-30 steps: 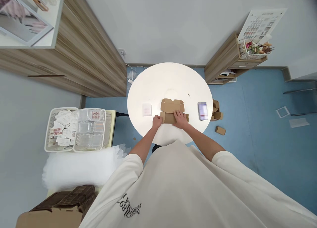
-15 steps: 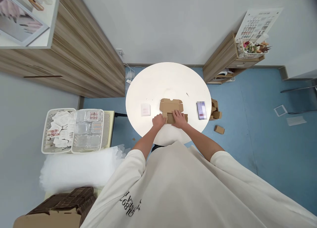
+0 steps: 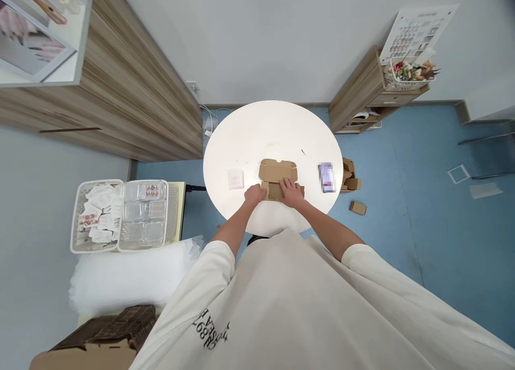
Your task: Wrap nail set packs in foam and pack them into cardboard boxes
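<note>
A brown cardboard box [image 3: 277,170] lies partly unfolded on the white round table [image 3: 257,128], its lid panel laid back away from me. My left hand [image 3: 254,194] is closed at the box's left side flap, the thumb against the cardboard. My right hand [image 3: 291,193] rests over the right half of the box with its fingers spread across the panel. To the left on the table sits a small pale pink-white packet [image 3: 236,179]. A purple item [image 3: 327,177], blurred out, lies to the right.
Left of the table, white baskets [image 3: 97,215] hold cards and clear cases beside a pile of white translucent sheets [image 3: 124,279]. On the floor at right are an open carton [image 3: 351,177] of cardboard pieces and a small brown box [image 3: 358,207]. Wooden cabinets [image 3: 161,91] stand behind.
My left hand has shifted slightly left along the box's flap. The right hand stays in nearly the same place, and the view has moved a little.
</note>
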`<state>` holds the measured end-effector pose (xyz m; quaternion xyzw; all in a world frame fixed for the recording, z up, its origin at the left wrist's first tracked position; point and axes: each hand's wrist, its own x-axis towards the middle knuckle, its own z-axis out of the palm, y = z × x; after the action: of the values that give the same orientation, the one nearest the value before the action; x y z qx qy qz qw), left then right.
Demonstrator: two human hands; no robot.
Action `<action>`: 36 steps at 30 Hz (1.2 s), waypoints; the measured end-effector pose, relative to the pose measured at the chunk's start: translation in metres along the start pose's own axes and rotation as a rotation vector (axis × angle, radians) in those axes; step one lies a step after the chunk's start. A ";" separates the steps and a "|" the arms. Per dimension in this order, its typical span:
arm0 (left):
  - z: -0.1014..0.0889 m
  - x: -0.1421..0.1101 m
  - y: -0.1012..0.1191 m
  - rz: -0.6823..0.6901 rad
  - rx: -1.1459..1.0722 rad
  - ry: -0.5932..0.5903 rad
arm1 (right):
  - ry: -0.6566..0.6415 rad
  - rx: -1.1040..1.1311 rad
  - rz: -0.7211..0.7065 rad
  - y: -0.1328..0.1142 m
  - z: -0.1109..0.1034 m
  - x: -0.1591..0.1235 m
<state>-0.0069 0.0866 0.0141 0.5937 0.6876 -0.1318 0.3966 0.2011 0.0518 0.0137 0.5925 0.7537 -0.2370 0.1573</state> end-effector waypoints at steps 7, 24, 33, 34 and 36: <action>-0.001 0.002 -0.002 0.012 0.021 -0.012 | 0.000 0.003 0.002 0.001 0.003 0.001; 0.009 -0.003 0.007 0.107 0.267 0.067 | 0.009 -0.025 -0.009 0.000 0.009 0.003; 0.015 -0.023 -0.001 0.294 0.281 0.227 | -0.009 -0.022 -0.009 0.000 0.007 0.002; 0.016 -0.025 -0.003 0.348 0.297 0.245 | -0.009 -0.023 -0.009 -0.001 0.006 0.002; 0.017 -0.027 -0.006 0.431 0.357 0.240 | -0.011 -0.028 -0.008 -0.001 0.005 0.001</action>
<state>-0.0060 0.0547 0.0201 0.7976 0.5537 -0.0921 0.2207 0.1994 0.0496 0.0090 0.5859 0.7583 -0.2305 0.1689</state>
